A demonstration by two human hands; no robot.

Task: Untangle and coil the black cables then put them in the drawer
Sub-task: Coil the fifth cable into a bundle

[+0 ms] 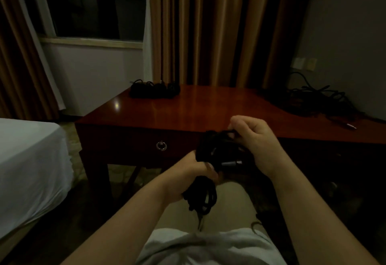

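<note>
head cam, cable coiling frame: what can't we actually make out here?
- Cable bundle in the head view: dark and blurred; strand count and remaining tangles unreadable.
- Left hand and right hand: fingertips buried in the cable, exact grip points hidden.
- Drawer: front shut, contents unseen.
- Far-left pile on the desk: too dark to tell coils apart.
- Right-hand tangle: merges with shadow; extent unclear.

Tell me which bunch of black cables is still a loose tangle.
The tangled cables on the desk's far right, sprawling loose; the far-left bundles sit compact.
</note>
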